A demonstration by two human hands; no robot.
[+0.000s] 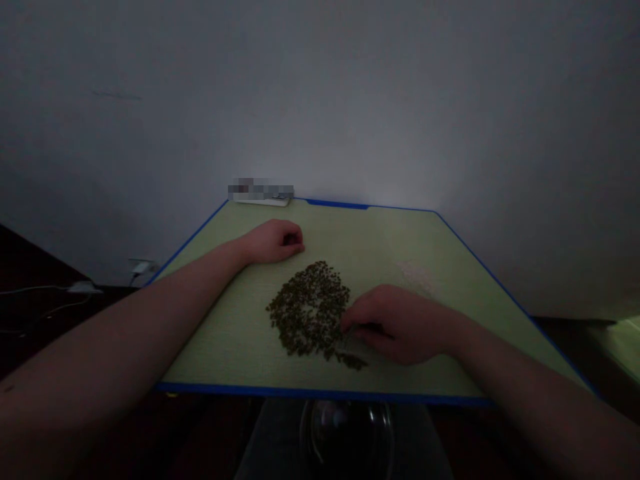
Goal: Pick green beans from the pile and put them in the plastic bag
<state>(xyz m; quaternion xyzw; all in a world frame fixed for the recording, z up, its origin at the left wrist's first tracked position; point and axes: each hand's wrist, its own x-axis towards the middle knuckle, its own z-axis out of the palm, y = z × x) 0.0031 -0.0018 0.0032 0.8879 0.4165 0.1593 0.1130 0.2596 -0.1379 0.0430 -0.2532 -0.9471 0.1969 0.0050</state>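
Note:
A loose, thin pile of small dark greenish-brown beans or seeds (305,310) is spread over the pale green table top (220,347). At its right edge is my right hand (390,323), fingers bent and tips close together over the beans. Whether a grain sits between those fingertips is too dark to see. A short tail of beans trails beneath this hand. My left hand (275,240) rests on the table beyond the pile's upper left, its fingers curled in a loose fist with nothing visible inside. Small pale grains (417,277) lie scattered past my right hand.
Blue edging (320,392) runs round the table, which stands against a plain wall (330,100). A flat white object (263,200), partly blurred out, lies at the far left corner. Below the front edge, a clear round bowl (347,433) sits between my legs. Cables and a plug (143,268) are at left.

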